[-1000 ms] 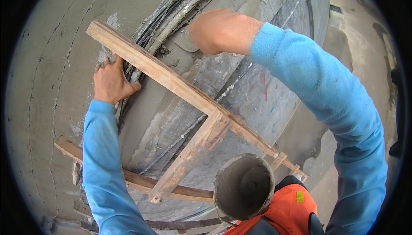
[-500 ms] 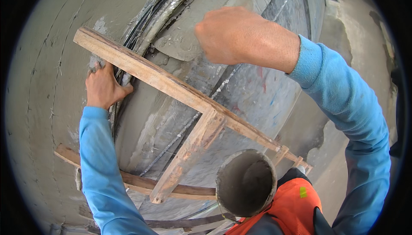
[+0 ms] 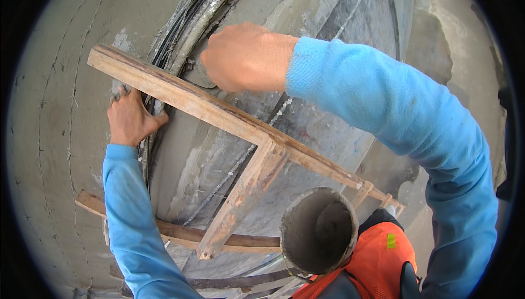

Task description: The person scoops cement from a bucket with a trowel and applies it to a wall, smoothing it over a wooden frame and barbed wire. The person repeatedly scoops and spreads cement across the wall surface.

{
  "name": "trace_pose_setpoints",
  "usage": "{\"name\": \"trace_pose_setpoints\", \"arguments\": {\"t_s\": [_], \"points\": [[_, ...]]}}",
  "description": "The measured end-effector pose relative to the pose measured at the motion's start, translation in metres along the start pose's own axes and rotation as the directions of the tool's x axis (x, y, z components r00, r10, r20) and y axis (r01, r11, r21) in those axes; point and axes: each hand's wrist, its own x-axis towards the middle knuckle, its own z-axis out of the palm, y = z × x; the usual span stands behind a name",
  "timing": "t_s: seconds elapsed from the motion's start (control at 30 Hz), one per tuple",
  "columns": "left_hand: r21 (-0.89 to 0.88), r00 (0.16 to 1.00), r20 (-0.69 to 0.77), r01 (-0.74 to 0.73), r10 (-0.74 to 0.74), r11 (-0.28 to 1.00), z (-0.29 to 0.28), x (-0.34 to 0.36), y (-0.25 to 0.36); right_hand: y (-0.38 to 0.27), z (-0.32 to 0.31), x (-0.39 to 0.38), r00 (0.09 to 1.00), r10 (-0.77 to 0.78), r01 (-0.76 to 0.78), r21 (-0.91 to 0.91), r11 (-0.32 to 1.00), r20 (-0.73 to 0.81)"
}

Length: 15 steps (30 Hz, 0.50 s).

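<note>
My left hand is against the grey wall beside a bundle of dark cables. Its thumb is spread out to the right over the cables, and grey smears show at its fingertips, near the underside of a wooden beam. My right hand is curled closed above the beam, knuckles up, over a strip of smeared grey mortar. Whatever lies inside its grip is hidden beneath the hand. A pale, mortar-caked pipe runs alongside the cables, left of my right hand.
A wooden crosspiece joins the beam to a lower rail. Below hangs a mortar-crusted bucket, close to an orange vest. Thin wires run down the wall at left. Far below right is stained ground.
My right hand has moved left and slightly down, toward the pipe and cables, still curled. My left hand has stayed at the same spot on the wall. The view has shifted slightly.
</note>
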Motion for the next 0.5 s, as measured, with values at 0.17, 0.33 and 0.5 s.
{"name": "trace_pose_setpoints", "arguments": {"t_s": [0.17,0.33,0.5], "points": [[0.028,0.999,-0.034,-0.007,0.008,1.0,-0.002,-0.002,0.002,-0.001,-0.024,-0.012,0.985,0.044,-0.022,-0.131,0.991,0.168],[-0.003,0.999,0.035,0.018,-0.018,1.0,-0.005,-0.001,0.003,0.019,-0.042,-0.047,0.981,0.18,-0.17,-0.13,0.977,0.069],[0.002,0.998,0.049,0.031,-0.031,1.0,-0.003,-0.001,0.001,0.017,-0.033,-0.053,0.988,0.15,-0.151,-0.036,0.988,-0.025]]}}
